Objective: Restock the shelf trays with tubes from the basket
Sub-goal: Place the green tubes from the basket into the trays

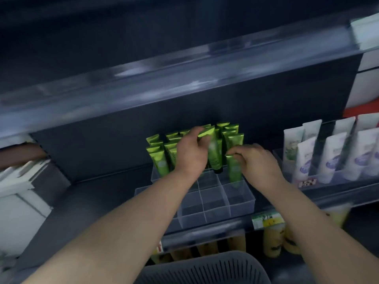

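A clear divided tray (242,199) sits on the dark shelf, its back cells filled with upright green tubes (160,158) and its front cells bare. My left hand (190,152) pinches the crimped top of one green tube (214,156), which hangs cap-down over a middle cell. My right hand (256,160) grips the top of another green tube (233,171), whose lower end stands in a cell on the tray's right side. The grey slotted basket (205,269) shows at the bottom edge; its contents are hidden.
White tubes (332,158) stand in a second clear tray to the right. Yellow tubes (272,240) fill the shelf below. White boxes (18,181) lie at the left. An overhanging shelf edge (184,78) runs above the hands.
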Available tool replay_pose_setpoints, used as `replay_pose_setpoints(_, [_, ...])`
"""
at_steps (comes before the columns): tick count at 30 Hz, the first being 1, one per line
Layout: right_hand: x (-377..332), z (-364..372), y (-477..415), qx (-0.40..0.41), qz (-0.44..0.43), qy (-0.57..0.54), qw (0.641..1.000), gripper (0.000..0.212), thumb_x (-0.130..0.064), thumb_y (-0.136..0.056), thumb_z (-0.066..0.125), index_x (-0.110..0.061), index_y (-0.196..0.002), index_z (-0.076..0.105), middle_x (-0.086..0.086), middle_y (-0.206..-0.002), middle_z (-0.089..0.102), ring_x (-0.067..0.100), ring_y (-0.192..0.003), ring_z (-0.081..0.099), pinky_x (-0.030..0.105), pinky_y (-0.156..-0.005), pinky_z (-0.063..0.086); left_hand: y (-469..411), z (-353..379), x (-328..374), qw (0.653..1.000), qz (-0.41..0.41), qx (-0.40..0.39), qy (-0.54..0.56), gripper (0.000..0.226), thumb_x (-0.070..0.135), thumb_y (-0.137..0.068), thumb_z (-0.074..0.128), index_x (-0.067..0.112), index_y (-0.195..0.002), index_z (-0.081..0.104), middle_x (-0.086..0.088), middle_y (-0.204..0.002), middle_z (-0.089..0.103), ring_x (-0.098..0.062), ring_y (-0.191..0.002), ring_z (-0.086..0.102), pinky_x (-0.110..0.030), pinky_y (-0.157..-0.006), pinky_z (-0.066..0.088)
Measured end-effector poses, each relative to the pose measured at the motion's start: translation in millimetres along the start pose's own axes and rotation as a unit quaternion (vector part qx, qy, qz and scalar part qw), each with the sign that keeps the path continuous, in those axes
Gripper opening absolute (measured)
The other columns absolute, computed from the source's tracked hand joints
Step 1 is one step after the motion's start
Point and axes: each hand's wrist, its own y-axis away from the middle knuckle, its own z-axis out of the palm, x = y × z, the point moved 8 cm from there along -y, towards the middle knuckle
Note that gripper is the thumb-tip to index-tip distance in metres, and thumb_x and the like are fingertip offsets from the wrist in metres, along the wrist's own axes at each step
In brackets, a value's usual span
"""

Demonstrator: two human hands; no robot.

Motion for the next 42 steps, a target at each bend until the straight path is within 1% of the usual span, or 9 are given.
replay_pose_setpoints(4, [13,6,-8,-0.040,0.011,0.000,0.999,0.028,-0.012,-0.095,0.051,-0.029,-0.110,0.068,-0.001,-0.109,0.069,0.027,-0.102,0.055,0.039,-0.079,0.046,-10,21,-3,0.999,-0.018,-0.039,-0.026,0.031,0.022,-0.095,0.057,0.014,-0.124,0.058,-0.013,-0.097,0.064,-0.027,-0.084,0.064,-0.042,-0.078,0.058])
replay_pose_setpoints(10, [5,14,-8,-0.023,-0.020,-0.021,0.999,0.029,-0.004,-0.087,0.058,-0.025,-0.104,0.069,0.003,-0.096,0.064,0.027,-0.093,0.057,0.039,-0.072,0.049,-14,45,-10,0.995,-0.024,-0.083,-0.056,0.030,0.020,-0.095,0.056,0.014,-0.124,0.059,-0.011,-0.113,0.064,-0.022,-0.091,0.062,-0.038,-0.083,0.056])
replay_pose_setpoints(13, [6,12,-8,-0.013,-0.022,-0.003,1.000,0.034,-0.003,-0.086,0.057,-0.025,-0.110,0.067,0.004,-0.100,0.064,0.028,-0.095,0.057,0.038,-0.072,0.048,-12,54,-12,0.989,-0.017,-0.112,-0.098,0.030,0.021,-0.096,0.054,0.015,-0.126,0.058,-0.008,-0.119,0.062,-0.016,-0.084,0.059,-0.024,-0.074,0.048])
replay_pose_setpoints(17, [8,15,-5,-0.034,-0.013,-0.030,0.999,0.036,-0.006,-0.090,0.053,-0.026,-0.120,0.061,0.007,-0.108,0.062,0.028,-0.101,0.055,0.043,-0.079,0.049,-6,61,-19,0.982,-0.014,-0.139,-0.131,0.025,0.022,-0.097,0.052,0.018,-0.120,0.061,-0.005,-0.114,0.065,-0.015,-0.086,0.059,-0.022,-0.073,0.044])
replay_pose_setpoints(24, [-1,8,-3,-0.002,-0.023,-0.005,1.000,0.043,-0.003,-0.085,0.058,-0.019,-0.125,0.060,0.007,-0.123,0.056,0.030,-0.109,0.049,0.046,-0.086,0.048,-2,39,-15,0.989,0.001,-0.088,-0.121,0.036,-0.004,-0.092,0.045,0.015,-0.117,0.062,-0.003,-0.114,0.065,-0.012,-0.102,0.060,-0.018,-0.084,0.044])
replay_pose_setpoints(27, [-10,1,0,0.019,-0.037,0.014,0.999,0.041,-0.001,-0.083,0.059,-0.018,-0.121,0.062,0.006,-0.122,0.057,0.030,-0.107,0.049,0.042,-0.083,0.047,5,24,-7,0.990,0.027,-0.070,-0.119,0.036,-0.004,-0.091,0.044,0.013,-0.117,0.062,-0.003,-0.113,0.065,-0.015,-0.105,0.059,-0.025,-0.092,0.047])
replay_pose_setpoints(31, [-29,-2,17,0.032,-0.070,0.023,0.997,0.039,0.001,-0.080,0.062,-0.015,-0.115,0.065,0.005,-0.118,0.061,0.031,-0.103,0.053,0.038,-0.075,0.046,24,4,-5,0.983,0.054,-0.073,-0.158,0.032,0.004,-0.093,0.050,0.014,-0.121,0.059,-0.004,-0.117,0.064,-0.017,-0.105,0.060,-0.021,-0.086,0.045])
replay_pose_setpoints(37, [-60,24,64,-0.048,-0.116,0.054,0.991,0.039,-0.005,-0.085,0.060,-0.018,-0.121,0.062,0.002,-0.122,0.060,0.027,-0.112,0.052,0.037,-0.078,0.042,71,-27,-4,0.938,0.115,-0.085,-0.315,0.031,0.014,-0.093,0.053,0.018,-0.123,0.056,-0.005,-0.122,0.058,-0.024,-0.111,0.054,-0.036,-0.078,0.051])
replay_pose_setpoints(42, [-69,64,117,-0.146,-0.122,0.062,0.980,0.034,-0.010,-0.088,0.060,-0.019,-0.121,0.062,0.003,-0.127,0.057,0.027,-0.116,0.051,0.042,-0.087,0.047,121,-53,-27,0.948,0.109,-0.100,-0.282,0.028,0.013,-0.092,0.055,0.018,-0.119,0.060,-0.003,-0.117,0.063,-0.022,-0.108,0.058,-0.040,-0.081,0.052])
